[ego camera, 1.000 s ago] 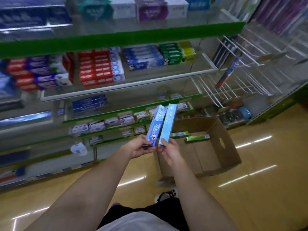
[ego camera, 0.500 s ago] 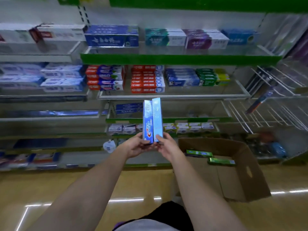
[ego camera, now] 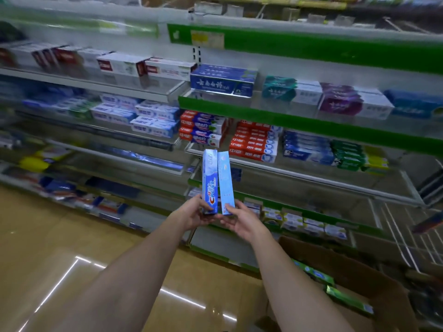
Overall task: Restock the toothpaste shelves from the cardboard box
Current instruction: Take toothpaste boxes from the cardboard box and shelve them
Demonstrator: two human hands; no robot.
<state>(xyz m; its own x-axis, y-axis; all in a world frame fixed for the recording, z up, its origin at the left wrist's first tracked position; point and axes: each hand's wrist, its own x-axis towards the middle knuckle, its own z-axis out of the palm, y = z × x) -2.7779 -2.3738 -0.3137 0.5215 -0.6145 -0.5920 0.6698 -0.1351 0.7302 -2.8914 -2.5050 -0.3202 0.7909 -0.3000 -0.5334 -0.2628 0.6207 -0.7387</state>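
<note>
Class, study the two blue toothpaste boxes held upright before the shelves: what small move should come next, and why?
Probably lift both blue boxes toward a bare shelf stretch, since the left hand and right hand already hold them upright, clear of the cardboard box.

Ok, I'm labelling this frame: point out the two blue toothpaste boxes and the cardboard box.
left toothpaste box (ego camera: 210, 180), head view, printed front face
right toothpaste box (ego camera: 226, 183), head view, pale front face
cardboard box (ego camera: 374, 281), head view, far wall
</note>
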